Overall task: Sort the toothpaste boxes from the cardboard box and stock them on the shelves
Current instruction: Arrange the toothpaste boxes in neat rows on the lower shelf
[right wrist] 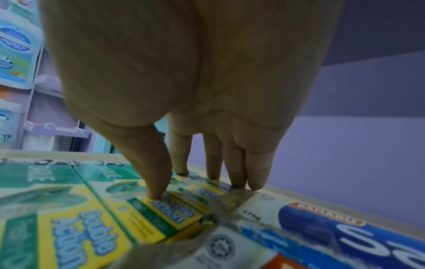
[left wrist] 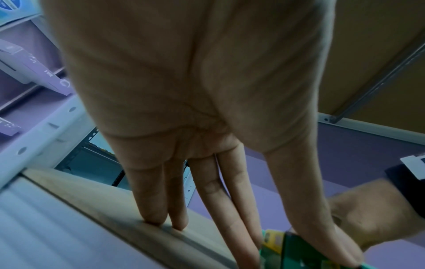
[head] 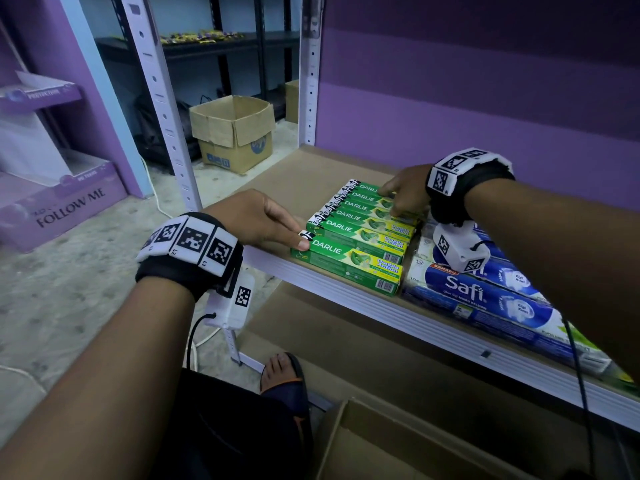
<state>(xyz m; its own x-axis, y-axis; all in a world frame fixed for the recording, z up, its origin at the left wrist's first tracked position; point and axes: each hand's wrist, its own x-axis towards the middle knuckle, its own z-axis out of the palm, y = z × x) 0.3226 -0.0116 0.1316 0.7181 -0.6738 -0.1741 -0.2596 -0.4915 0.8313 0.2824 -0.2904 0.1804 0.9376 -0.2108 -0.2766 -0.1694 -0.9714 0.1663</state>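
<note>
Now both hands, left hand (head: 258, 220) and right hand (head: 407, 195), press the green toothpaste boxes (head: 360, 233).

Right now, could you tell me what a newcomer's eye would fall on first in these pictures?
The row of green Darlie boxes lying flat on the shelf, with the left hand touching their near-left ends and the right hand pressing fingertips on their tops. Beside them on the right lie blue Safi boxes. Behind, an open cardboard box sits on the floor.
</note>
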